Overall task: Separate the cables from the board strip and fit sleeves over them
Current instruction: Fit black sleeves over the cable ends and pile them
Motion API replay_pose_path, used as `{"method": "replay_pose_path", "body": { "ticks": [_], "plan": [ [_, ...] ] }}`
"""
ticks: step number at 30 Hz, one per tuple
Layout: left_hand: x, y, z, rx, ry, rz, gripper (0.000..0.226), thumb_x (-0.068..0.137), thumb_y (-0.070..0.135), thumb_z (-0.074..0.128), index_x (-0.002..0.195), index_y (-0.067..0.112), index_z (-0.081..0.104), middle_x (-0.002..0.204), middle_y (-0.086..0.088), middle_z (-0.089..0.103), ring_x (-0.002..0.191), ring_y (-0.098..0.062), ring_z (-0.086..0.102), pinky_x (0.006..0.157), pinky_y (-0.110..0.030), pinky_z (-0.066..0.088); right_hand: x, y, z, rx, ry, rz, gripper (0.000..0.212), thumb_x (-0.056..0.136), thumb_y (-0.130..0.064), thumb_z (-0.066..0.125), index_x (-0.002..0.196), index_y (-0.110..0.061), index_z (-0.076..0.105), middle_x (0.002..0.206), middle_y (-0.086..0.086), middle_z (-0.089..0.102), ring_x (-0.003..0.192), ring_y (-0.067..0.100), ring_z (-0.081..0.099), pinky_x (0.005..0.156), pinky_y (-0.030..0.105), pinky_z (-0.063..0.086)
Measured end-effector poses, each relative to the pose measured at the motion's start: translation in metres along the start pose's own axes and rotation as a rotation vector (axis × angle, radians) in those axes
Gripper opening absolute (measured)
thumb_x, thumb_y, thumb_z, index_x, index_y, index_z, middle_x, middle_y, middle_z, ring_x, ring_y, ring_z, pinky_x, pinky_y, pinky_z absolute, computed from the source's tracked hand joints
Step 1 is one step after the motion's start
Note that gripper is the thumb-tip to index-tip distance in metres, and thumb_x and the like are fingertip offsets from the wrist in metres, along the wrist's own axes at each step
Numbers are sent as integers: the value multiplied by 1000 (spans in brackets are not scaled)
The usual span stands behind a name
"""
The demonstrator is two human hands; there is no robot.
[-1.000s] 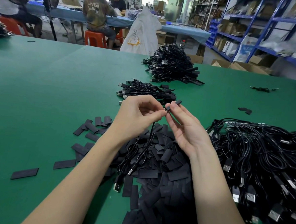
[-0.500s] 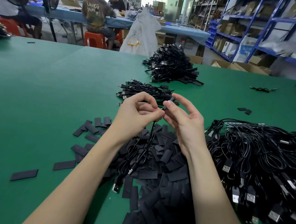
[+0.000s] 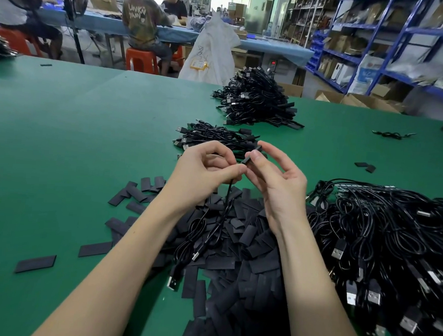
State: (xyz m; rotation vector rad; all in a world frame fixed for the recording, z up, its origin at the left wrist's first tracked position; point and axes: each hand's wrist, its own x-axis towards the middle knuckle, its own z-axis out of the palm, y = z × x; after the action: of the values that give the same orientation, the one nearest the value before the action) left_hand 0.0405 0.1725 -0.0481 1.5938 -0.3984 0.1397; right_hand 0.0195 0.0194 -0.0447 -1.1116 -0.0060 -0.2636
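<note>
My left hand (image 3: pixel 204 173) pinches the top end of a thin black cable (image 3: pixel 220 220) that hangs down in loops, its USB plug (image 3: pixel 173 282) near the table. My right hand (image 3: pixel 274 182) pinches a short black sleeve (image 3: pixel 251 156) between thumb and forefinger, right at the cable's held tip. Whether the tip is inside the sleeve I cannot tell. Under both hands lies a heap of flat black sleeves (image 3: pixel 237 268). A big tangle of black USB cables (image 3: pixel 382 247) lies to the right.
Two piles of black cables lie farther off on the green table (image 3: pixel 60 135): a small pile (image 3: pixel 212 137) and a larger pile (image 3: pixel 256 102). Loose sleeves (image 3: pixel 35 263) are scattered at the left. People sit at a blue bench behind; shelves stand at the right.
Both hands stayed together above the sleeve heap. My right fingers shifted on the sleeve, which now points up to the right from the cable tip. The cable still hangs from my left hand.
</note>
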Motion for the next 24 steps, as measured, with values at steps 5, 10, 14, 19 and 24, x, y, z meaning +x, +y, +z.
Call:
{"method": "replay_pose_path", "body": {
  "ticks": [5,10,14,19,24],
  "plan": [
    [-3,1,1,20,-12,-9,13,85,10,80,86,8,68,73,-9,76,71,-16,74,71,-21,55,1,0,-1,5,3,1,21,86,-4,76,104,-16,75,94,12,79,85,16,75,73,22,59],
    [-2,4,2,-36,12,-30,12,84,5,79,85,3,67,71,-14,75,67,-16,71,66,-20,54,2,1,0,12,-6,4,20,86,-4,77,102,-15,75,92,11,79,83,15,75,72,21,59],
    [-3,3,2,-28,16,-31,13,84,5,79,86,0,68,71,-16,74,67,-16,71,66,-19,53,2,2,0,10,-8,7,20,86,-4,76,104,-15,75,91,10,79,82,14,75,72,21,59],
    [-1,2,1,-14,2,-57,9,85,9,79,86,9,69,73,-11,75,74,-19,74,72,-26,58,2,3,2,-47,14,-56,25,86,-4,78,108,-15,74,87,10,79,79,15,75,72,22,59],
    [-2,1,-3,-112,-77,-220,7,88,9,76,92,12,72,84,-12,77,80,-21,75,73,-23,59,3,2,3,-106,7,-150,40,84,-4,80,116,-25,67,87,10,78,78,15,75,72,24,60]
  ]
}}
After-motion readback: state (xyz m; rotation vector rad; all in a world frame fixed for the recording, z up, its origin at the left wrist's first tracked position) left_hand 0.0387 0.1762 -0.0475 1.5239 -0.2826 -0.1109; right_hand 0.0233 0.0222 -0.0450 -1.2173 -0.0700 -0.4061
